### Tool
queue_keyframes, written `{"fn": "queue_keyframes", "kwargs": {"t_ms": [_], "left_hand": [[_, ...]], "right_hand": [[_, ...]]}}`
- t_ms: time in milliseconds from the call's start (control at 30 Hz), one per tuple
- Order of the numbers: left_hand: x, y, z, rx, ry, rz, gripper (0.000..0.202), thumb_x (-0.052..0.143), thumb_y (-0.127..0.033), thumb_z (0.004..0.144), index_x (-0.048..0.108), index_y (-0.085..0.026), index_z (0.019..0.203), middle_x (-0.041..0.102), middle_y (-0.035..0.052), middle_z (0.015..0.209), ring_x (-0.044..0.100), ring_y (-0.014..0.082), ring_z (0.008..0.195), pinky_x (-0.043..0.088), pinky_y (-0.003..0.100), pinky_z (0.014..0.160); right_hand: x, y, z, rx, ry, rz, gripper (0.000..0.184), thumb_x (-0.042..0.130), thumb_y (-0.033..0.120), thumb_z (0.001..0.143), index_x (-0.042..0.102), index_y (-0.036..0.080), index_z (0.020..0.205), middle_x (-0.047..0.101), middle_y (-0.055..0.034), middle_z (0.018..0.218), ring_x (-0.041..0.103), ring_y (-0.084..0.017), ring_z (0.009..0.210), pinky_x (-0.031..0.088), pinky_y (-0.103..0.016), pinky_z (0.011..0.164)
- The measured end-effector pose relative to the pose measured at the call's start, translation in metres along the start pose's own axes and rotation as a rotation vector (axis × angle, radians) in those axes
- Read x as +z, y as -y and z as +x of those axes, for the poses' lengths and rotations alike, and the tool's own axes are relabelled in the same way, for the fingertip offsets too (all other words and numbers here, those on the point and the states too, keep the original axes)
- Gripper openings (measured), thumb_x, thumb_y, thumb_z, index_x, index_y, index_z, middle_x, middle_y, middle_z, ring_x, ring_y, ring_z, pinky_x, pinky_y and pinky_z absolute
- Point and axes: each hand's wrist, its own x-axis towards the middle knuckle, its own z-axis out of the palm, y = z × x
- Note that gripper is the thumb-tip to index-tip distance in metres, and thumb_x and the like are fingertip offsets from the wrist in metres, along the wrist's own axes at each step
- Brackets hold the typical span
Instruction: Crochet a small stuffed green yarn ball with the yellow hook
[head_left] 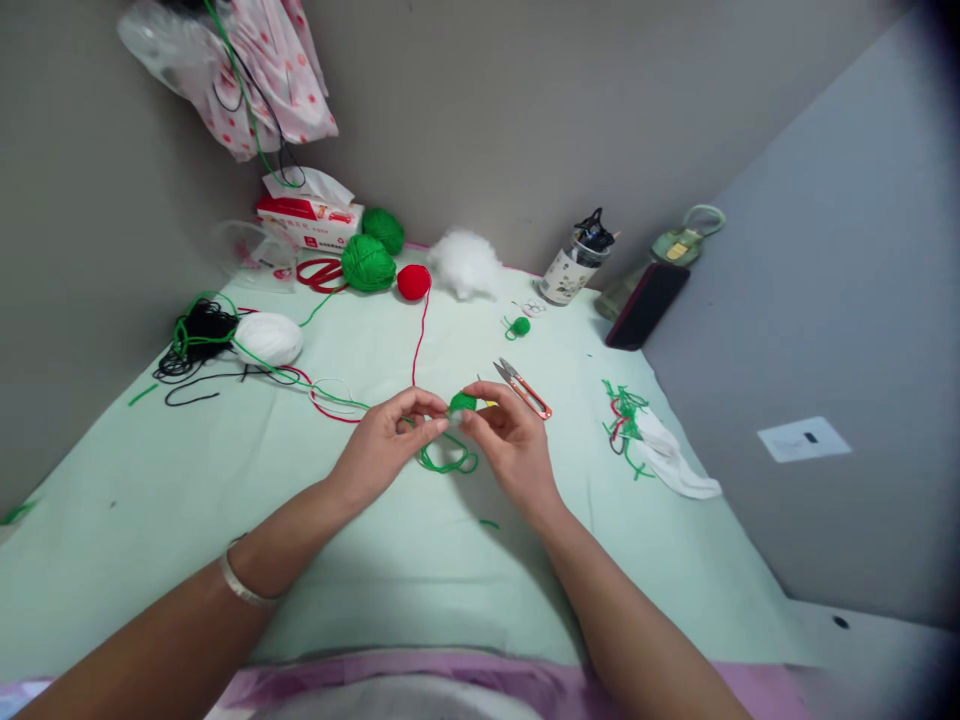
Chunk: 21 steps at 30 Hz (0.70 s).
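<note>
Over the middle of the table, a small rounded green crocheted piece (463,401) sits between my two hands. My right hand (512,440) grips it, thumb below and index finger on top. My left hand (394,435) is closed in a pinch at its left edge, thumb and index finger nearly together. A pale tuft (456,417), which looks like stuffing, shows at the piece's lower side. Below lies a loop of green yarn (442,462). Orange-handled thread snips (523,388) rest just beyond my right hand, and something small and yellow is partly hidden behind its fingers.
Farther back are green yarn balls (369,263), a red yarn ball (414,282), white stuffing (465,264), a tissue box (311,222) and a pen holder (574,268). White yarn (268,339) lies left; a phone (647,306) leans against a bottle, with yarn scraps (628,420) nearer.
</note>
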Motion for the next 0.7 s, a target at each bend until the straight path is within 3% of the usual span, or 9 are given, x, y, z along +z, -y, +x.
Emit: {"fn": "queue_keyframes", "kwargs": {"t_ms": [100, 233, 333, 467, 700], "left_hand": [[0.000, 0.002, 0.000, -0.038, 0.095, -0.051, 0.030, 0.069, -0.044, 0.085, 0.061, -0.019, 0.100, 0.068, 0.0053, 0.092, 0.065, 0.0196, 0.085, 0.047, 0.027, 0.063], [0.003, 0.006, 0.000, -0.075, 0.233, -0.102, 0.030, 0.057, -0.051, 0.092, 0.055, -0.020, 0.094, 0.064, 0.0012, 0.071, 0.065, 0.0188, 0.067, 0.048, 0.028, 0.055], [0.004, 0.006, -0.001, -0.056, 0.224, -0.065, 0.029, 0.052, -0.047, 0.095, 0.054, -0.021, 0.084, 0.050, -0.0053, 0.059, 0.051, 0.0128, 0.052, 0.042, 0.026, 0.052], [0.003, 0.003, -0.004, -0.007, 0.183, 0.022, 0.025, 0.050, -0.043, 0.096, 0.056, -0.022, 0.083, 0.040, -0.0072, 0.057, 0.033, 0.0117, 0.050, 0.027, 0.025, 0.050], [0.007, 0.000, -0.011, 0.073, 0.159, 0.160, 0.024, 0.053, -0.037, 0.093, 0.056, -0.022, 0.075, 0.047, -0.0043, 0.066, 0.039, 0.0155, 0.063, 0.029, 0.028, 0.062]], "right_hand": [[-0.001, -0.001, 0.000, -0.051, 0.028, 0.007, 0.021, 0.066, 0.028, 0.089, 0.070, 0.023, 0.108, 0.065, -0.0062, 0.109, 0.066, -0.014, 0.077, 0.055, -0.030, 0.072], [-0.001, 0.000, 0.001, -0.068, 0.049, -0.027, 0.020, 0.066, 0.026, 0.088, 0.068, 0.023, 0.107, 0.063, -0.0061, 0.109, 0.066, -0.014, 0.080, 0.054, -0.029, 0.072], [-0.001, 0.003, 0.002, -0.028, 0.073, -0.040, 0.023, 0.069, 0.026, 0.084, 0.063, 0.022, 0.105, 0.065, -0.0043, 0.101, 0.063, -0.013, 0.073, 0.051, -0.028, 0.066], [-0.004, 0.006, 0.003, 0.013, 0.112, -0.042, 0.019, 0.065, 0.025, 0.084, 0.061, 0.021, 0.102, 0.063, -0.0014, 0.087, 0.058, -0.013, 0.069, 0.046, -0.027, 0.060], [0.004, 0.000, -0.001, -0.107, 0.036, -0.235, 0.014, 0.056, 0.014, 0.079, 0.057, 0.021, 0.091, 0.059, -0.0006, 0.091, 0.053, -0.012, 0.069, 0.045, -0.027, 0.064]]}}
